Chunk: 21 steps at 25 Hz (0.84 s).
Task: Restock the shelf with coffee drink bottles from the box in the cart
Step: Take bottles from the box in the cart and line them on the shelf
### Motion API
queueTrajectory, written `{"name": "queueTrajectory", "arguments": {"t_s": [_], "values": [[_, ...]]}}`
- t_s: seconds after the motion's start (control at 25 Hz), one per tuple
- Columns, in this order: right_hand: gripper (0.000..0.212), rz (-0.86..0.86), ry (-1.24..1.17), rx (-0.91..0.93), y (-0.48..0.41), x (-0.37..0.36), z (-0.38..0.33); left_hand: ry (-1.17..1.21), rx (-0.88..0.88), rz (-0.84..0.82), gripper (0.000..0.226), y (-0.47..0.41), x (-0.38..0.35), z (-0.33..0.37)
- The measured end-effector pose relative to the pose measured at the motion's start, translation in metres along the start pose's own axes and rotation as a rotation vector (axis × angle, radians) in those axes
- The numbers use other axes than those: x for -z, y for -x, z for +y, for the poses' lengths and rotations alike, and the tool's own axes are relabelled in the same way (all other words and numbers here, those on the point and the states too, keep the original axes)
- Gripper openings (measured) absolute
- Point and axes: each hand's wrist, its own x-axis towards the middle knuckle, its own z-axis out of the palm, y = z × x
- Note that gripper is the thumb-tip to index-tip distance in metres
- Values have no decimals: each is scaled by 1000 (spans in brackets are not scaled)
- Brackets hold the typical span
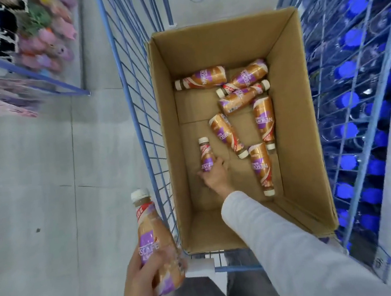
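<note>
A coffee drink bottle (205, 155) stood near the left wall of the cardboard box (168, 126), down at the bottom, its white cap pointing away from the person. The right hand (215, 176), reaching in on a pale sleeve (284, 247), had its fingers curled around the bottle's lower half. Six more bottles lay on their sides on the box floor, scattered toward the far and right parts: one (200, 78) near the far left, two (247, 76) (243, 97) crossing close together, and three (264, 121) (228, 134) (260, 167) nearer the hand. The left hand (149, 270) gripped a second bottle (154, 239) by its base, cap up, outside the box and over the grey floor (37, 188). The box sat in a blue wire cart (144, 129). Blue-capped bottles (354, 107) were packed behind wire on the right, and soft toys (52, 37) filled a rack at the far left.
</note>
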Motion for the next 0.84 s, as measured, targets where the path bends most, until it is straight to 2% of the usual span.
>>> {"name": "queueTrajectory", "arguments": {"t_s": [0.08,0.16,0.24,0.4,0.48,0.56,0.72,0.84], "values": [[83,-35,-105,-9,-1,9,3,-24,-11,-35,71,0,0,-2],[80,-109,-227,-21,13,28,4,-36,-17,-58,90,5,-5,-2],[71,-151,-372,17,49,62,-1,-48,-55,-80,93,17,-13,2],[68,-193,-598,113,155,142,-10,-97,-203,-172,74,60,-35,21],[54,-207,-687,184,208,185,-15,-104,-298,-241,60,88,-49,34],[49,-148,-750,268,257,224,-15,-133,-391,-320,41,114,-64,45],[42,-24,-887,432,354,280,-11,-164,-536,-434,46,167,-89,57],[34,60,-951,532,412,301,1,-216,-681,-548,38,203,-103,63]]}}
